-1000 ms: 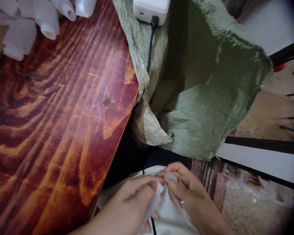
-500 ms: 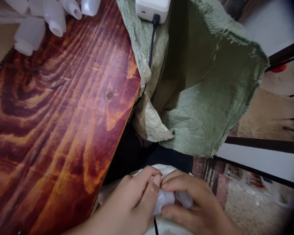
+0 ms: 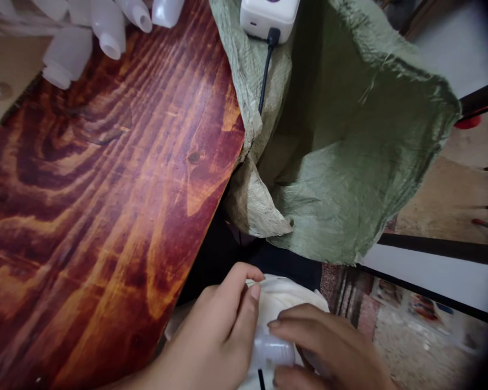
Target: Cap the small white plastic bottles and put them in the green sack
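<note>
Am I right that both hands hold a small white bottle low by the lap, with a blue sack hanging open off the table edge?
Not quite: the sack is green, not blue, as the head view shows. The rest holds: the left hand and right hand hold the small white bottle beside the table.

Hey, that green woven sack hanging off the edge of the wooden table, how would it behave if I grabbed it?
The green sack is probably floppy: it droops in creases over the table edge. It looks thin, so likely light. Pulling it may drag the white charger resting on it.
</note>
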Demonstrator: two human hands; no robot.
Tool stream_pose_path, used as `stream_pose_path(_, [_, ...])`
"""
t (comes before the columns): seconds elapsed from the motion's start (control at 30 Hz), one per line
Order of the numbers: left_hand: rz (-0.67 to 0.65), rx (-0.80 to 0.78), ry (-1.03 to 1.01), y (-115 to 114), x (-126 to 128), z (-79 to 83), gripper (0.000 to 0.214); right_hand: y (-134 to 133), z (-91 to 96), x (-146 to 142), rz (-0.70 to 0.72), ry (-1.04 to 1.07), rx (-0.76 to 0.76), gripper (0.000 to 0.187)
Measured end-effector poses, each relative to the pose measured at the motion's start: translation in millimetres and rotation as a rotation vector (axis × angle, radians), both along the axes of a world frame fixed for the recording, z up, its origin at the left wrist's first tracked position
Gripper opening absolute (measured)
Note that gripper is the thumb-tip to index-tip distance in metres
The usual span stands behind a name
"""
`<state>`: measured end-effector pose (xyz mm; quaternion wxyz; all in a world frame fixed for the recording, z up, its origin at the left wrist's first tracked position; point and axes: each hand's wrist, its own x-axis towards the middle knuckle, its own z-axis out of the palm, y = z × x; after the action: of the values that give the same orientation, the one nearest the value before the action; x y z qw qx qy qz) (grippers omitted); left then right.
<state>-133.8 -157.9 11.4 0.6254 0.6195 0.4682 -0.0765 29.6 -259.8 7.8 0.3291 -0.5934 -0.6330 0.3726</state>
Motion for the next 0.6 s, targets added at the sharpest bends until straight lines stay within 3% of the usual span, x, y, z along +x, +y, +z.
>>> stream_pose_path(0.13, [-0.044, 0.078, -0.026, 3.2, 1.2, 8.4, 0.025, 2.4, -4.0, 0.0, -0.008, 0.041, -0.067, 0.035])
stream_pose_path(0.23, [-0.042, 0.111, -0.064, 3.6, -0.6, 3.8, 0.023, -7.5, -10.1, 2.5, -0.064, -0.116, 0.107, 0.034])
stream_pose_path(0.33, [-0.074, 0.165, -0.125, 2.6, -4.5, -1.5, 0.021, -11.9, -23.6, 7.1, 0.055, -0.193, 0.214, 0.031])
stream_pose_path(0.47, [-0.074, 0.182, -0.138, 2.0, -7.6, 0.2, 0.019, 2.3, -32.4, 6.6, 0.046, -0.002, 0.197, 0.054])
stream_pose_path(0.6, [-0.017, 0.136, -0.133, 4.7, -6.7, 3.8, 0.017, 17.5, -18.2, -8.1, -0.111, 0.142, 0.229, 0.022])
